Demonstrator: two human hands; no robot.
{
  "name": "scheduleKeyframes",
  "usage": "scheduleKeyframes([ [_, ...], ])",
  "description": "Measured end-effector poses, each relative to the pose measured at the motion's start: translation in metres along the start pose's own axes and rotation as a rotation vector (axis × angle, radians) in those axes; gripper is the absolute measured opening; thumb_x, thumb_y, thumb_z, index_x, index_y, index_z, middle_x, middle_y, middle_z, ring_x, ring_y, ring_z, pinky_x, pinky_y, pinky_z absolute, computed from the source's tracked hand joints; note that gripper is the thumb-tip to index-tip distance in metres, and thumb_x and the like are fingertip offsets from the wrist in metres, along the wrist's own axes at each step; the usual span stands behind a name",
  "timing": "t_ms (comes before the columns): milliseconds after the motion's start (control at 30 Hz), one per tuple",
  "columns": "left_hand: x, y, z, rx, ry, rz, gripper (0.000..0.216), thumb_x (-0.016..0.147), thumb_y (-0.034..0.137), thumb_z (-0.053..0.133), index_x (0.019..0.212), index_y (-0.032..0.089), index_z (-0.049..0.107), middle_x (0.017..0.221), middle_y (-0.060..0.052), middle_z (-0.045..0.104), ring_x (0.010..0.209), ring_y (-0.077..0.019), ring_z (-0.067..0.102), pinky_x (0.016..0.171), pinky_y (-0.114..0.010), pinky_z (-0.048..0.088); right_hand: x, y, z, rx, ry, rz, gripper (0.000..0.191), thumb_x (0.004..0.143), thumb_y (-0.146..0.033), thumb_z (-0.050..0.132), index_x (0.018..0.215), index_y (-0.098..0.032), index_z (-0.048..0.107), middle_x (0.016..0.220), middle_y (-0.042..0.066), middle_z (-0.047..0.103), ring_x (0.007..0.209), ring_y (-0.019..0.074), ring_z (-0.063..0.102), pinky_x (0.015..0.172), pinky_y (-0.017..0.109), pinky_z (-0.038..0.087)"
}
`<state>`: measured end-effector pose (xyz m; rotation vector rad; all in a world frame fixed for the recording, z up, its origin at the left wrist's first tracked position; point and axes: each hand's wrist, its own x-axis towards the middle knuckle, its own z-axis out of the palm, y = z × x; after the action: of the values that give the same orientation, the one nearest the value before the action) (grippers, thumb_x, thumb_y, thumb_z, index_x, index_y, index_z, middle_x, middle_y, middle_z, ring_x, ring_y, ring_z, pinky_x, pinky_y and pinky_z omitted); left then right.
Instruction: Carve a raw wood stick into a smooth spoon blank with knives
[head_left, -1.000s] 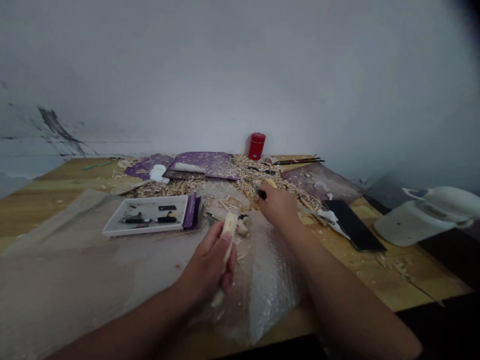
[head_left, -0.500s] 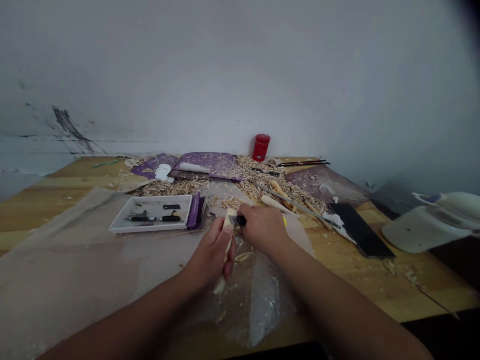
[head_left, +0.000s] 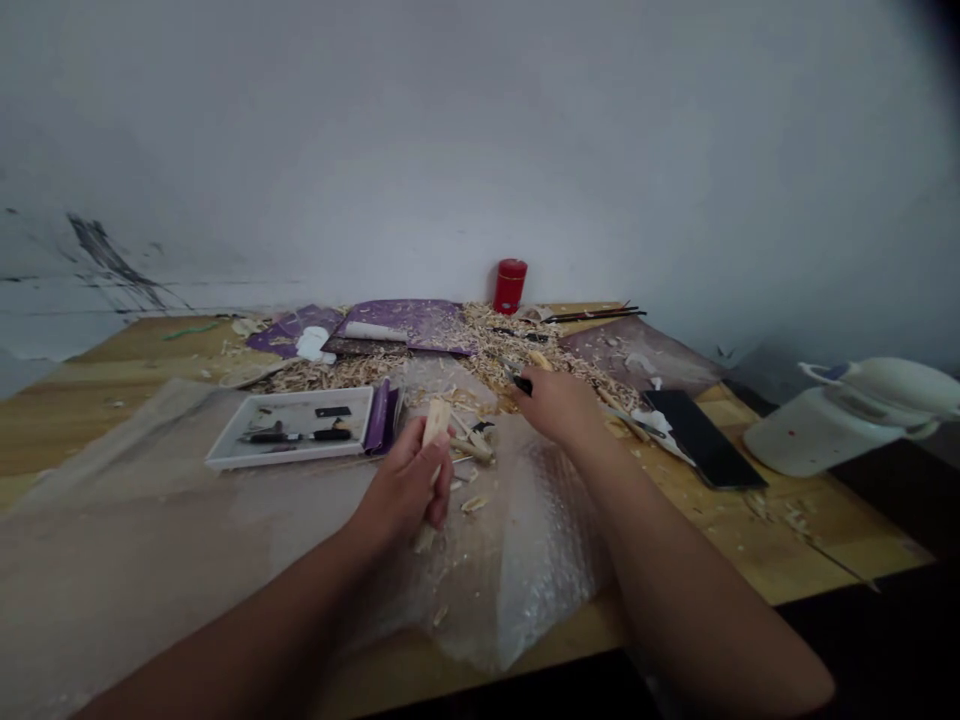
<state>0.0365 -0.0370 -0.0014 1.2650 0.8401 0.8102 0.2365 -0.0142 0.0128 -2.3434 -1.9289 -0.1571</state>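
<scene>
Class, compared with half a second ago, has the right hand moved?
Yes: judged against the white tray, the right hand has moved rightward and forward, away from the person.

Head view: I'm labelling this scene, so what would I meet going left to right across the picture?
Thin green strip, white rectangular tray, left hand holding a pale wooden stick, right hand holding a black-handled blade, flat black rectangular slab, white rounded bucket.
</scene>
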Motion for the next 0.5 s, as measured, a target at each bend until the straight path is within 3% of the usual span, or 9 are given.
scheduleKeyframes([
  [267,0.01,-0.006,-0.015,0.029,0.248,0.39,0.014,0.08,0.032,0.04,0.088,0.02,0.039,0.043,0.01,0.042,0.031,-0.0053,0.038,0.034,-0.016,0.031,-0.011,0.01,-0.003,0.009,-0.254,-0.214,0.035,0.076,-0.045,0.041,0.096,-0.022,0.056,0.094,0.009,0.061,0.082,0.0217,0.056,0.064,0.029,0.036],
  [500,0.014,-0.009,-0.019,-0.003,0.339,0.455,0.013,0.081,0.031,0.039,0.086,0.02,0.039,0.045,0.009,0.045,0.031,-0.0049,0.038,0.036,-0.016,0.032,-0.047,0.012,0.013,0.044,-0.268,-0.281,0.037,0.074,-0.044,0.045,0.101,-0.021,0.053,0.093,0.008,0.061,0.083,0.0205,0.055,0.066,0.028,0.037],
])
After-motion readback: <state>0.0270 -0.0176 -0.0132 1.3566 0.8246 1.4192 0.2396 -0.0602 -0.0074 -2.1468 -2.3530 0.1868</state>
